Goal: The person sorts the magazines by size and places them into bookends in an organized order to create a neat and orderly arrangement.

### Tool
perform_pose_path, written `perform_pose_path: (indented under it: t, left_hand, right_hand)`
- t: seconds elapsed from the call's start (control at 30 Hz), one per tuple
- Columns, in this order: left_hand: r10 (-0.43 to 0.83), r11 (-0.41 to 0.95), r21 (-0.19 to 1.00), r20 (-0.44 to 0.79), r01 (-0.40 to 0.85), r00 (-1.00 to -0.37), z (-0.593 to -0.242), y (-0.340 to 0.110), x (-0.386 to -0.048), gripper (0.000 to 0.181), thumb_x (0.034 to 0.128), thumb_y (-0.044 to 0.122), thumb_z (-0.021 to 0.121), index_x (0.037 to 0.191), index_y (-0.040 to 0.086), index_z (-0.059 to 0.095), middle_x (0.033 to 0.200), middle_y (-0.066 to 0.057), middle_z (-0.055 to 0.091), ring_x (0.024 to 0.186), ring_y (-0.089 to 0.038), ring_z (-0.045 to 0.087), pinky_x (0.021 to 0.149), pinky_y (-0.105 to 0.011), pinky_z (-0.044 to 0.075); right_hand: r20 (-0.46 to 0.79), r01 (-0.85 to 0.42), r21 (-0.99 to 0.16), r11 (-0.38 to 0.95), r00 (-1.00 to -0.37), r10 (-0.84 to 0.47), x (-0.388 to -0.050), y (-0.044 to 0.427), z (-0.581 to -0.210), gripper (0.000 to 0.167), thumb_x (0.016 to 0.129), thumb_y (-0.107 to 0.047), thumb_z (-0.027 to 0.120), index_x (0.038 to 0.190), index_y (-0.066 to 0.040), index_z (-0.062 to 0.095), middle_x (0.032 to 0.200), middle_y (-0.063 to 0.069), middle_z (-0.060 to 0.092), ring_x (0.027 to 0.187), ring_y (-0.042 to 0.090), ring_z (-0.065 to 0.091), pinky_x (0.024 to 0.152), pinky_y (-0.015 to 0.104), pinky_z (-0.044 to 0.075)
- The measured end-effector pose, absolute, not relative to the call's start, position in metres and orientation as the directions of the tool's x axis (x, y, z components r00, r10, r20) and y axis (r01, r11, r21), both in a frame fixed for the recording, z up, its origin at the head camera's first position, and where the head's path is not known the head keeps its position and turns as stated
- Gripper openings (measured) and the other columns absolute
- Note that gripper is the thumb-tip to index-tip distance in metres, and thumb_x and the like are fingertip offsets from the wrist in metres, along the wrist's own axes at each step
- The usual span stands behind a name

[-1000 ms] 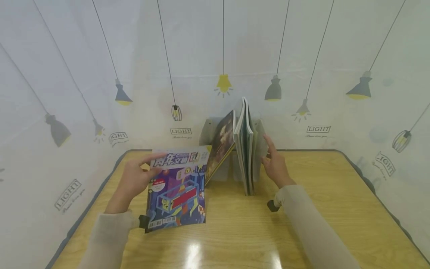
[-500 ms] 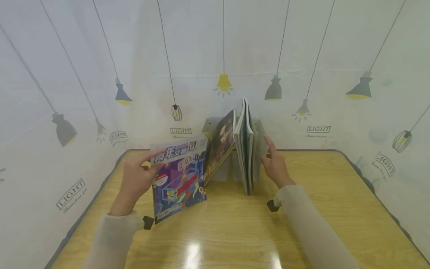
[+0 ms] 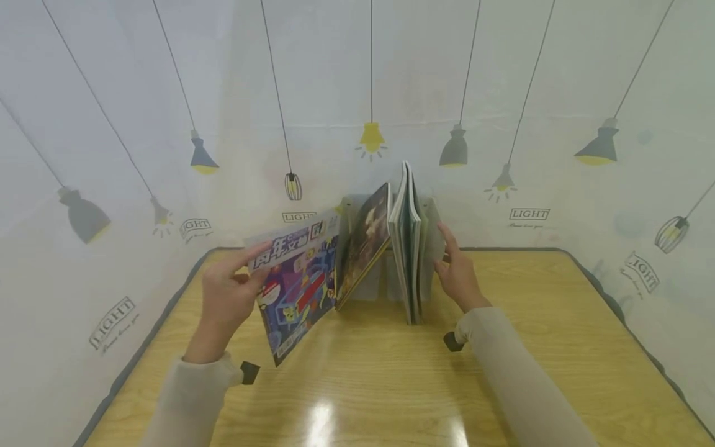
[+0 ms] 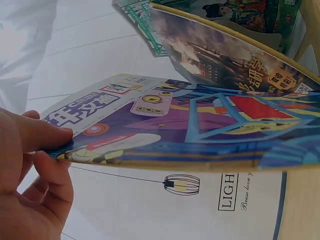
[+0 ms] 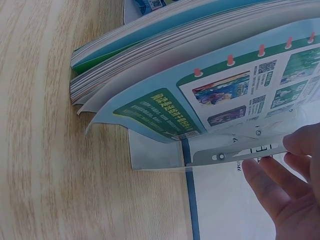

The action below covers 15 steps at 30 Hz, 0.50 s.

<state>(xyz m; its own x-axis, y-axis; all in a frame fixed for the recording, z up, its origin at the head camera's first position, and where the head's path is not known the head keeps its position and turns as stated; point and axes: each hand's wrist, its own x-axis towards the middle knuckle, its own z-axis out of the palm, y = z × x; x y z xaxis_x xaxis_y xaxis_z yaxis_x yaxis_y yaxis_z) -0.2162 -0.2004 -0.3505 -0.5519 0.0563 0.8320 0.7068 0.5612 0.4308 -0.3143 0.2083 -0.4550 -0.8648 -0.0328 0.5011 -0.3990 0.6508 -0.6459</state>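
My left hand (image 3: 226, 301) pinches the upper left edge of a purple and blue magazine (image 3: 298, 285), thumb on its front cover in the left wrist view. The magazine is tilted, its far edge beside a dark-covered magazine (image 3: 365, 242). That dark one leans right against several upright magazines (image 3: 406, 248) in a translucent grey bookend (image 3: 431, 248). At the bookend's right side is my right hand (image 3: 460, 276). In the right wrist view its thumb and fingers pinch the panel's edge (image 5: 230, 156), next to a light blue back cover (image 5: 145, 107). The bookend's middle is partly hidden.
Everything stands on a wood-grain table (image 3: 380, 385) with a dark rear edge. Behind it hangs a pale backdrop (image 3: 324, 74) printed with lamps. Another panel of the bookend (image 3: 346, 208) shows behind the dark magazine, at the left.
My left hand has turned the purple magazine from facing me to a slant, moving its far edge up and back beside the dark magazine. The right hand and upright magazines have stayed in place.
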Motion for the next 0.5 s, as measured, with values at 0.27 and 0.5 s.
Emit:
perform_pose_path:
  t: [0.27, 0.5]
  left_hand:
    - [0.01, 0.526, 0.388, 0.887, 0.757, -0.461, -0.355, -0.191, -0.22, 0.041, 0.0703, -0.018, 0.076, 0.108, -0.002, 0.072, 0.106, -0.016, 0.071, 0.088, -0.024, 0.069, 0.049, -0.011, 0.049]
    - [-0.08, 0.499, 0.405, 0.902, 0.766, -0.424, -0.362, -0.18, -0.221, 0.042, 0.07, -0.019, 0.075, 0.108, -0.001, 0.072, 0.104, -0.014, 0.072, 0.088, -0.02, 0.068, 0.051, -0.012, 0.05]
  right_hand:
    - [0.499, -0.396, -0.646, 0.653, -0.866, -0.031, -0.313, 0.209, -0.456, 0.087, 0.089, 0.006, 0.062, 0.155, -0.032, 0.019, 0.122, 0.041, 0.052, 0.105, 0.049, 0.059, 0.081, 0.057, 0.054]
    - [0.515, -0.409, -0.646, 0.645, -0.857, -0.027, -0.313, 0.208, -0.454, 0.087, 0.088, 0.008, 0.063, 0.154, -0.031, 0.022, 0.12, 0.042, 0.053, 0.105, 0.049, 0.06, 0.081, 0.055, 0.054]
